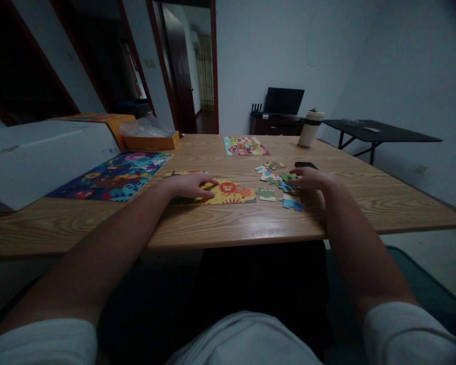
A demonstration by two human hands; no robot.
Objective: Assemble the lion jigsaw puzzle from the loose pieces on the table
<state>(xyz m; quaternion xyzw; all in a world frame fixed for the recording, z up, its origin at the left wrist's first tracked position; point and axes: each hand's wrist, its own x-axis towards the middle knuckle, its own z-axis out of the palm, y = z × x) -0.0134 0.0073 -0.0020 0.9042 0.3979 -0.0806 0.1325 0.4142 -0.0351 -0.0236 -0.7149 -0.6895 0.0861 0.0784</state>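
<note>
Dim room, wooden worktop: left hand lies flat, fingers together, on the part-built lion puzzle, while at three o'clock the right hand, fingers curled, covers loose pieces not yet placed.

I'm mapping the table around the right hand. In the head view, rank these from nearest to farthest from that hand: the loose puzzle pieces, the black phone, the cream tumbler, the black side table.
1. Loose puzzle pieces: under and just left of the right hand, touching it.
2. Black phone: just behind the hand.
3. Cream tumbler: at the table's far edge.
4. Black side table: beyond, to the right.
</note>
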